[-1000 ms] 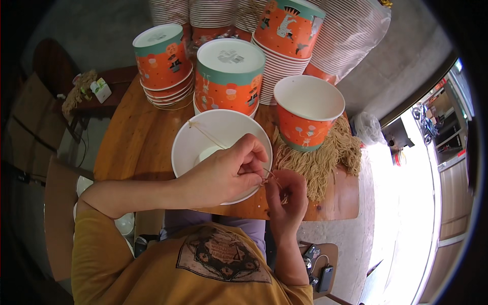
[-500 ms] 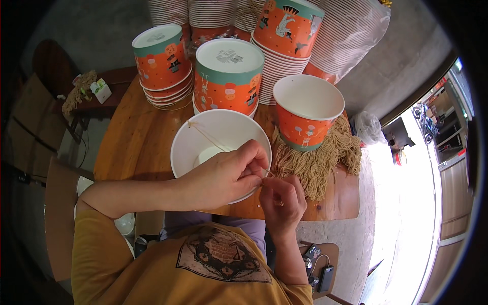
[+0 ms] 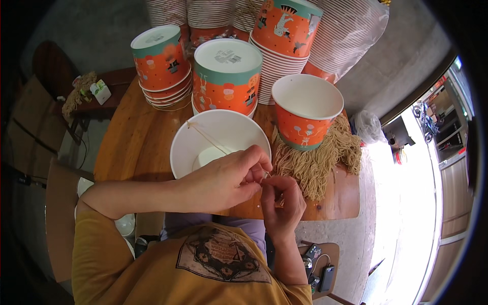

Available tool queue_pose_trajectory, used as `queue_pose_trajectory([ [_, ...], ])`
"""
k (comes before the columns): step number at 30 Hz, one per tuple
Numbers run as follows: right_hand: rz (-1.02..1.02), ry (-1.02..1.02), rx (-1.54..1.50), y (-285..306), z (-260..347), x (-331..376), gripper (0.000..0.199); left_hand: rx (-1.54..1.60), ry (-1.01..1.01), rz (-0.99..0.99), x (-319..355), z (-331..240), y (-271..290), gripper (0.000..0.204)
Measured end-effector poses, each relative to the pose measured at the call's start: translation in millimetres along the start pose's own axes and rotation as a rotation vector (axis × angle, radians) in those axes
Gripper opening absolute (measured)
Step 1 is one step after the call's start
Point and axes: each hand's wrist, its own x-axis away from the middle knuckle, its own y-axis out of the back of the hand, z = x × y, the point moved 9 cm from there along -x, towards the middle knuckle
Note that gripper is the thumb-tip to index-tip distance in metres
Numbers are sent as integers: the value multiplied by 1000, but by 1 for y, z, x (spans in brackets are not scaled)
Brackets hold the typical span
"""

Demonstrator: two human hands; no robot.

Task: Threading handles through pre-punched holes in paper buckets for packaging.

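In front of me a white-lined paper bucket stands with its mouth up. A tan cord is fixed at its far left rim and crosses the opening to my hands. My left hand reaches over the bucket's near right rim, fingers curled on the cord. Close against its fingertips, my right hand pinches the cord's end between thumb and forefinger. The exact shape of the cord between the fingers is too small to make out.
An orange bucket stands mouth-up on a heap of tan cords at the right. Upside-down bucket stacks fill the back of the wooden table. A phone lies on a stool at the lower right.
The fingertips of both hands have shifted slightly around the cord, and the right thumb and forefinger sit a little differently. The bucket stays in place.
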Motion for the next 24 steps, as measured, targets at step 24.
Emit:
queue_pose_trajectory([
  [24, -54, -73, -110, 4, -14, 12, 14, -100, 185, 126, 2, 5, 2, 11],
])
